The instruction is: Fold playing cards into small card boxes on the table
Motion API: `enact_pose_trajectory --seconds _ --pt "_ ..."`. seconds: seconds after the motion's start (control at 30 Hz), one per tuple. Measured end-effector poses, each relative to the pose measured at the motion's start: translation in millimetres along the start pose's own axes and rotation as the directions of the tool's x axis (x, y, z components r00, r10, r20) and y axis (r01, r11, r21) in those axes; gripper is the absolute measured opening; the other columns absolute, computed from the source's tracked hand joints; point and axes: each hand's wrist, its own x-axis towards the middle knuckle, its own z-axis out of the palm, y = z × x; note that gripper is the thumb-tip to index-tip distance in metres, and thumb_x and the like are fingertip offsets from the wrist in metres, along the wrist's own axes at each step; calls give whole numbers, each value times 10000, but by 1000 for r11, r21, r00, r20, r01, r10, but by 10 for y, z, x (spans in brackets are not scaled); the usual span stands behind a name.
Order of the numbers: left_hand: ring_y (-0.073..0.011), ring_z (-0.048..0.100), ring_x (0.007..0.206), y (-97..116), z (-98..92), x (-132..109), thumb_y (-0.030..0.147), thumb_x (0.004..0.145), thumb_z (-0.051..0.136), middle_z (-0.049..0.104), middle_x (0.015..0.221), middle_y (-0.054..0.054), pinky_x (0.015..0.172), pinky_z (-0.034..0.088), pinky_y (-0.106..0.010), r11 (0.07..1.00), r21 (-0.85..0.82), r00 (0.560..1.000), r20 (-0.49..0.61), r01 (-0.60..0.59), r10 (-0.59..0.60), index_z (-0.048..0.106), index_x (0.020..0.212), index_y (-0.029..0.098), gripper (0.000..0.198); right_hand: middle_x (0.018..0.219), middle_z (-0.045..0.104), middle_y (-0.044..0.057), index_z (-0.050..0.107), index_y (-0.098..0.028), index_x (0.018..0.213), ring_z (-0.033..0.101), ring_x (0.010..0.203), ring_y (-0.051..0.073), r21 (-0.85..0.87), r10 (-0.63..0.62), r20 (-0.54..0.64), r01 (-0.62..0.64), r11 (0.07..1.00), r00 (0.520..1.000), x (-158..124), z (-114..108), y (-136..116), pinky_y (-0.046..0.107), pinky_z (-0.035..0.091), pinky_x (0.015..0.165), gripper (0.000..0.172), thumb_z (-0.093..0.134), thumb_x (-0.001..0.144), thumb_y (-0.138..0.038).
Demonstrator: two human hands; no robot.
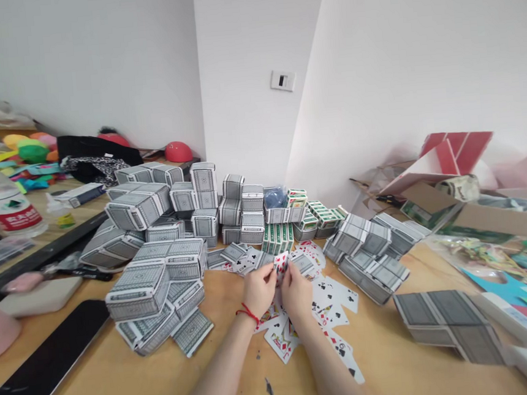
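Observation:
Between my hands, upright above the table, is a playing card (281, 261) with red hearts; whether others lie behind it I cannot tell. My left hand (259, 289), with a red string bracelet (248, 312) at the wrist, pinches its left side. The fingers of my right hand (296, 288) close on its right side. Loose playing cards (280, 342) lie face up under and around both wrists, with more at the right (332, 296). Just behind the hands stand small green-and-white card boxes (277, 238). My forearms hide part of the scattered cards.
Blocks built of grey-backed cards (137, 288) are stacked at left, in the middle and at right (369, 249). A black flat slab (47, 364) lies front left, a water bottle (5, 201) behind it. An open cardboard box (500, 217) stands at right.

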Motion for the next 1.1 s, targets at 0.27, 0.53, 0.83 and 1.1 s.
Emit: enact_pose_trajectory --seconds 0.27,0.53,0.83,1.1 --pt "-132 499 506 -128 -169 145 287 649 570 516 466 21 496 373 -220 947 -218 971 33 237 -235 537 485 176 201 652 644 36 593 -180 697 581 615 195 605 156 475 -450 657 866 148 -106 23 302 445 582 266 556 714 -443" --pt "-140 555 530 -136 -142 162 278 603 621 558 548 26 541 479 -284 782 -494 925 221 379 -309 550 556 156 149 882 680 55 615 -189 862 613 821 205 664 130 720 -731 156 681 169 -137 -3 349 493 700 204 587 760 -363" --pt "-133 549 510 -141 -90 135 261 600 617 566 539 24 514 464 -271 778 -471 906 288 416 -310 527 518 160 158 802 694 31 638 -165 820 634 724 165 689 126 707 -718 99 696 141 -96 36 303 511 705 95 621 731 -192" --pt "-92 440 431 -168 -50 119 273 622 578 433 457 66 454 390 -235 834 -402 916 291 378 -275 427 485 176 226 663 656 -2 627 -182 750 565 514 137 738 261 523 -584 337 811 108 5 25 253 452 483 123 673 640 -210"
